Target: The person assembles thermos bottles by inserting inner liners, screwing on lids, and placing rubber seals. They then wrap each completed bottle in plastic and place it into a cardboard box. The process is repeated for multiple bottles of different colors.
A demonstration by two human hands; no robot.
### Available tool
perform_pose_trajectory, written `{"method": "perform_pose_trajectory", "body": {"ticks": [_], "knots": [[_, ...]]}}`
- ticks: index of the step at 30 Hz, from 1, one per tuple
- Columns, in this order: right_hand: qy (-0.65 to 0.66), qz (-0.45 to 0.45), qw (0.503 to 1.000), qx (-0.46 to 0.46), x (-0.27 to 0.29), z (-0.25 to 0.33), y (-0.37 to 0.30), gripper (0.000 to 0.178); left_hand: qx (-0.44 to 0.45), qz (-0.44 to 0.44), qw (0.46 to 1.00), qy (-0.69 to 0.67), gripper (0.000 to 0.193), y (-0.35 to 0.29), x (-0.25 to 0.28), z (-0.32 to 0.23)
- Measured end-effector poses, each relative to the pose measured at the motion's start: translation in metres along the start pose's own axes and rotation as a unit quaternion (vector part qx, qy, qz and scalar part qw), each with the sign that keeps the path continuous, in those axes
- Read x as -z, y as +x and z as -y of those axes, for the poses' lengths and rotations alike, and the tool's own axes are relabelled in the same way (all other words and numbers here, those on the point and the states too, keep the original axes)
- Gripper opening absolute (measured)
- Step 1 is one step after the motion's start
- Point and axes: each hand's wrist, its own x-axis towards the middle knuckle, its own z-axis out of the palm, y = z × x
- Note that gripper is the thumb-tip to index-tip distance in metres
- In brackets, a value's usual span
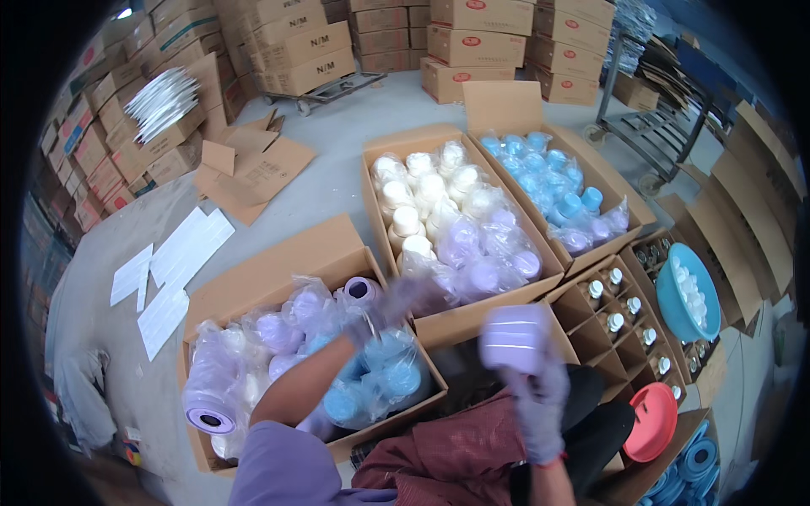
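Lilac container point(515, 339) is held up just right of the frame's centre, above the maroon cloth point(456, 443) over the person's lap, its broad end toward the top. The gloved right hand point(540, 409) has its fingers grasping the lower end, while the upper part has no support. The gloved left hand point(402, 305) is smeared by motion blur near the middle of the frame, at the right end of the lower-left carton point(283, 244), close to a lilac ring-ended piece point(361, 289); I cannot tell whether its fingers grip anything or are loose. Held by one end, the container might twist or slide out, since a smooth wall and glove fabric could give little friction (whether a film covers it is too blurred to tell). A drop would probably end on the cloth, or in the divided carton point(607, 358) at centre right, where it could knock the white-topped bottles point(615, 321). The left hand could also snag the loose clear bags around the blue pieces point(398, 379) and drag some over the carton's edge. At lower right, the red basin point(650, 422) lies just beside the dark-clad knee point(612, 426), so a shift of the leg might tip it.
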Motion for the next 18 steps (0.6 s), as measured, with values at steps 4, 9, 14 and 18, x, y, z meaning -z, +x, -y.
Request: {"method": "perform_pose_trajectory", "body": {"ticks": [4,9,14,18], "knots": [[-0.236,-0.266,0.930,-0.097,0.128,-0.049,-0.089,0.030,0.137,0.066,0.911,0.384,0.047,0.032,-0.016,0.108],[-0.277,-0.311,0.873,-0.252,0.218,-0.146,-0.143,0.026,0.056,0.063,0.858,0.507,0.063,0.060,0.022,0.194],[-0.588,-0.163,0.718,-0.335,0.277,-0.210,-0.195,0.039,-0.109,-0.034,0.903,0.414,0.059,0.055,0.078,0.147],[-0.613,-0.191,0.703,-0.305,0.267,-0.176,-0.140,0.047,-0.231,-0.213,0.915,0.255,0.048,-0.043,0.136,-0.075]]}}
